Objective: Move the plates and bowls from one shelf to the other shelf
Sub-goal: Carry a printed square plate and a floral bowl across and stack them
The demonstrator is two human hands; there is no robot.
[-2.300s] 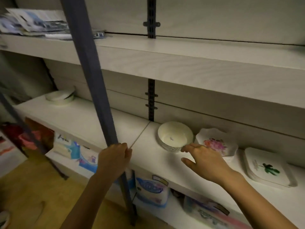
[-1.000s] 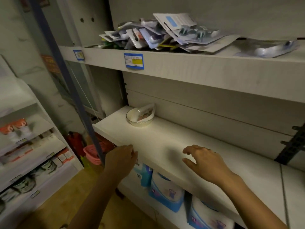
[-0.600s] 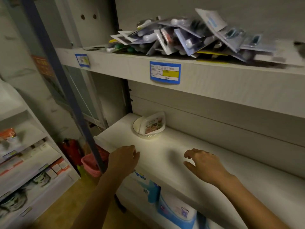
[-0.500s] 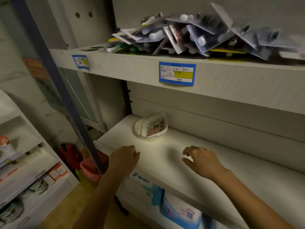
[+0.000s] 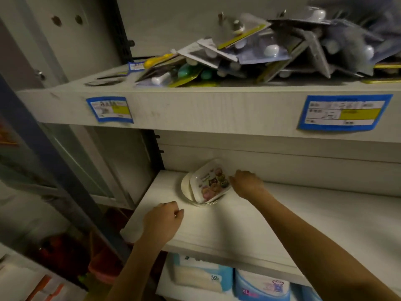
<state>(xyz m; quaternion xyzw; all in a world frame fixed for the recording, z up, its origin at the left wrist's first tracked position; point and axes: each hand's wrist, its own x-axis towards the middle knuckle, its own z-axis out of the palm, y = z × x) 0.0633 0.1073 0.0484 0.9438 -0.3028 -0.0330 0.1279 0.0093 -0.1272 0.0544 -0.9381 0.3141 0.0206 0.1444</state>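
A white bowl stands at the left rear of the white middle shelf. A square plate with cartoon animals printed on it leans tilted inside the bowl. My right hand reaches to the plate's right edge and its fingertips touch the rim; no grip shows. My left hand rests on the shelf near the front edge, left of and nearer than the bowl, with fingers loosely curled and holding nothing.
The shelf above overhangs the bowl and carries a heap of blister-packed goods and blue price labels. A slanted blue post runs down the left. Blue and white packs sit on the shelf below.
The view has swung left from the bowl and plates to this end of the shelf. My right hand has moved forward to the printed plate's edge. My left hand stays near the front edge.
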